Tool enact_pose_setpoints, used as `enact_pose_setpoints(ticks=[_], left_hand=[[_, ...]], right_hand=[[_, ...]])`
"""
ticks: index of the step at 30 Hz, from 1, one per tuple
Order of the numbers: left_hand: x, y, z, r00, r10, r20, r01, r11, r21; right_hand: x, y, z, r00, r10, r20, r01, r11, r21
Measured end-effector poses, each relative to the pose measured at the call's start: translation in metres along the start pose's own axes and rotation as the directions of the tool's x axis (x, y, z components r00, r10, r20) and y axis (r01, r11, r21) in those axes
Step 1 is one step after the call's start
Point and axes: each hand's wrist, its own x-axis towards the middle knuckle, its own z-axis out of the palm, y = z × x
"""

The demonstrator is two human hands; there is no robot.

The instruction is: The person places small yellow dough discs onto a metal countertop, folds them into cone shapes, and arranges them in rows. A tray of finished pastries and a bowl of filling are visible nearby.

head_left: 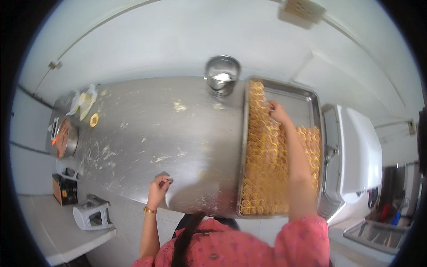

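Floury steel table (147, 133), dumpling tray (314, 95)

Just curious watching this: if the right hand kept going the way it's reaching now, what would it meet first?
The right hand reaches away from the person over the dumplings. Straight on, it would likely cross the bare part of the tray, then meet the tray's far rim; depth is hard to judge.

Hands: two, left hand (159, 184) at 7 o'clock, right hand (278, 111) at 1 o'clock
Trays: one tray (311, 95)
Pastries: too many for counting (262, 169)
Metal bowls: one metal bowl (222, 73), 12 o'clock
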Motion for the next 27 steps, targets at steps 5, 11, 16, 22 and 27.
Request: enact_pose_setpoints(ticks=[5,11,16,22,27], left_hand=[[0.071,-0.053,-0.072,0.883,0.0,-0.469,0.064,0.991,0.12],[0.168,-0.143,-0.205,0.6,-0.025,-0.799,0.238,0.96,0.149],[0.248,-0.184,-0.291,0.438,-0.137,-0.889,0.372,0.927,0.04],[0.307,-0.165,-0.337,0.401,-0.39,-0.829,0.476,0.862,-0.176],[0.334,-0.188,-0.351,0.42,-0.385,-0.822,0.389,0.895,-0.221]], right_hand=[[-0.018,0.028,-0.017,0.946,0.014,-0.322,0.029,0.991,0.128],[-0.107,-0.037,-0.015,0.884,0.045,-0.465,0.04,0.985,0.171],[-0.196,-0.095,0.009,0.906,0.155,-0.394,-0.123,0.987,0.105],[-0.25,-0.173,0.069,0.901,0.33,-0.283,-0.296,0.942,0.157],[-0.224,-0.247,0.118,0.947,0.298,-0.123,-0.287,0.953,0.101]])
